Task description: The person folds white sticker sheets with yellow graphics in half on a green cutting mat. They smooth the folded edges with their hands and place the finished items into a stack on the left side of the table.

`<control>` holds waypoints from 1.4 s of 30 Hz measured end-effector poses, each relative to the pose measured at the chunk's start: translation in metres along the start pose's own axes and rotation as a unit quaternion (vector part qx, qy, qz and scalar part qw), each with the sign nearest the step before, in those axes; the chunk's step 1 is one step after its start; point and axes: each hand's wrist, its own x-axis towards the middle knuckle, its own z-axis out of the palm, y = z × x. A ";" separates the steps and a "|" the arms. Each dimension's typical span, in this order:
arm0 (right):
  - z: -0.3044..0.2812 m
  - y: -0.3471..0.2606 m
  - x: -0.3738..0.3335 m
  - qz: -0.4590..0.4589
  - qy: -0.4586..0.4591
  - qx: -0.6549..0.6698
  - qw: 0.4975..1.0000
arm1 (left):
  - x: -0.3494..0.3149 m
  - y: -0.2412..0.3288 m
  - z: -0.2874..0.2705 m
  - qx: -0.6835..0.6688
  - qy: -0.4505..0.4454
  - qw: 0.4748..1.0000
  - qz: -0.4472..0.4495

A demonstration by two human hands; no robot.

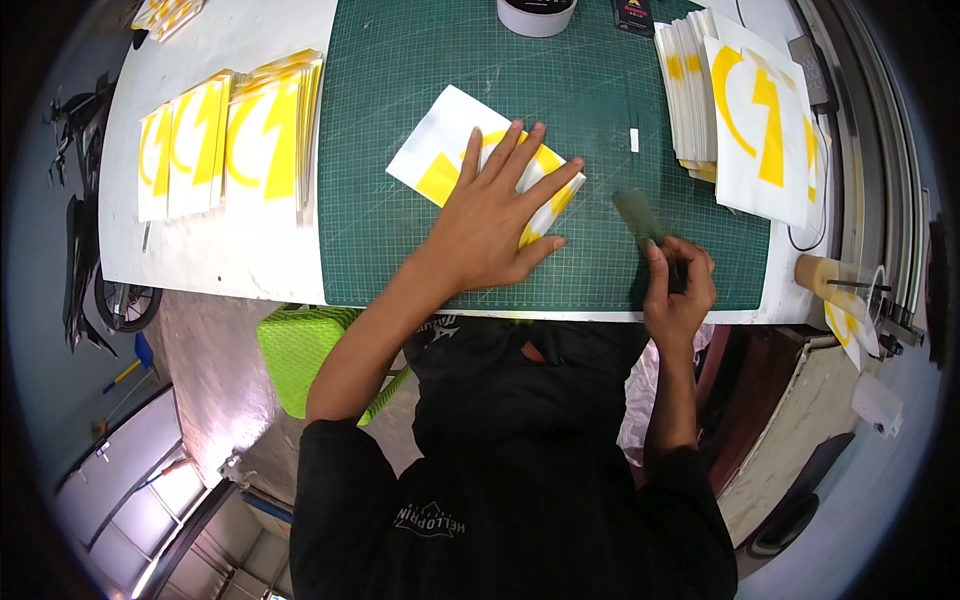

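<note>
My left hand (487,225) lies flat with fingers spread on a folded white sheet with yellow print (437,135). It presses the sheet against the green cutting mat (400,250) and hides part of the print. To the right, my right hand (682,285) pinches a thin, flat, dark greenish strip (637,213) between thumb and fingers, over the mat. Motion blurs the strip, so its exact kind does not show. A gap separates the strip from the sheet.
Stacks of white-and-yellow printed pieces stand at left (262,140) and far right (762,120). A tape roll (537,18) and a small dark box (633,15) sit at the mat's far edge. A small white piece (634,140) lies on the mat. Below the table is a green stool (290,350).
</note>
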 end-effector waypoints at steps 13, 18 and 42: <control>0.003 -0.001 0.003 -0.032 0.005 -0.011 0.999 | -0.002 -0.027 -0.006 0.102 -0.065 0.988 0.092; 0.001 0.001 0.002 -0.032 -0.005 -0.021 0.999 | -0.001 -0.030 -0.014 0.030 -0.118 0.987 0.103; 0.021 -0.036 0.008 -0.125 -0.076 0.016 0.989 | 0.008 -0.036 -0.032 -0.043 -0.220 0.972 0.076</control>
